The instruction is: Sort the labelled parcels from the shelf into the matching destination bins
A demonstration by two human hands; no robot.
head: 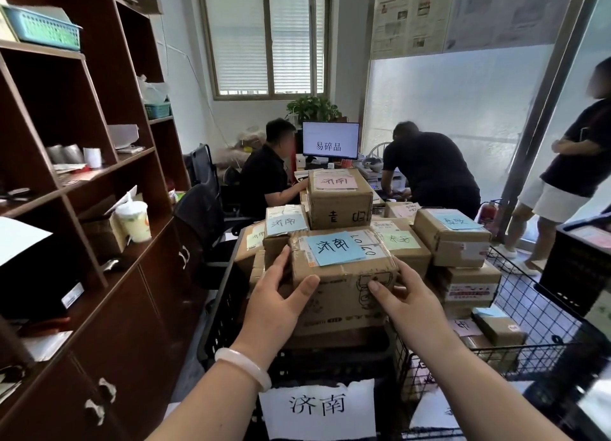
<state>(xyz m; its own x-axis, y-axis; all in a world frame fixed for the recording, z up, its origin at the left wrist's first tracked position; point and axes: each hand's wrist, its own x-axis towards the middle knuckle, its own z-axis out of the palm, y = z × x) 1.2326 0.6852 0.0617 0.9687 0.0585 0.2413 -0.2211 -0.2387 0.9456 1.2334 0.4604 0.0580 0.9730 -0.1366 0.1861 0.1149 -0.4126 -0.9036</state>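
Observation:
A cardboard parcel [344,285] with a blue note reading 济南 sits on top of the pile in the black bin [218,321]. A white sign [317,407] on that bin's front also reads 济南. My left hand [281,295] grips the parcel's left front corner. My right hand [403,298] holds its right front corner. Other 济南 parcels lie behind: one with a pink note [339,197] stacked highest, another with a blue note [286,224] to the left. Parcels with different notes [451,239] fill the wire bin [529,308] to the right.
A brown shelf unit [82,176] stands along the left wall with a cup [134,220] on it. Two people work at a desk with a monitor [330,139] behind the bins. A third person [568,163] stands at the right. Another black crate [578,262] sits far right.

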